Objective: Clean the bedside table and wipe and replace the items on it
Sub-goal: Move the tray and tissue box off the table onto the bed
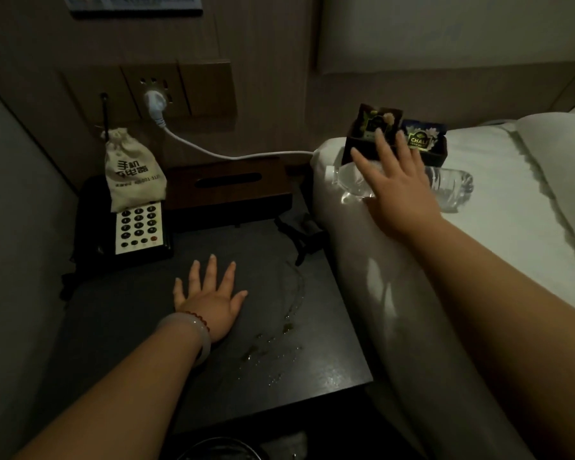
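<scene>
Left hand [210, 300] lies flat on the dark, square wooden bench [319, 353], fingers spread and holding nothing. Right hand [402, 190] is way off at 2 o'clock from it, out over the white bed [495, 260], fingers straight and apart. The tips reach the small dark box of tea sachets [425, 141], but I can't tell if they actually touch it. Nothing is gripped either way.

Under the right palm a clear plastic water bottle [452, 187] lies on its side on the bed, right beside the tea box.

On the bench, thin wet streaks and droplets [279, 330] run off at 3 to 5 o'clock from the left hand. At 11 o'clock sits a black desk phone with a white keypad [138, 227], with a cream drawstring cloth bag [133, 174] sitting on its top end. At 12 o'clock there's a dark brown wooden tissue box [229, 187] against the wall, with a white power cable [213, 152] running above it.

My read: roughly halfway. The front of the bench looks wiped, but those drops want drying. The tea box and bottle have to come back off the bed, and the back-row stuff looks untouched. No cloth in sight.
</scene>
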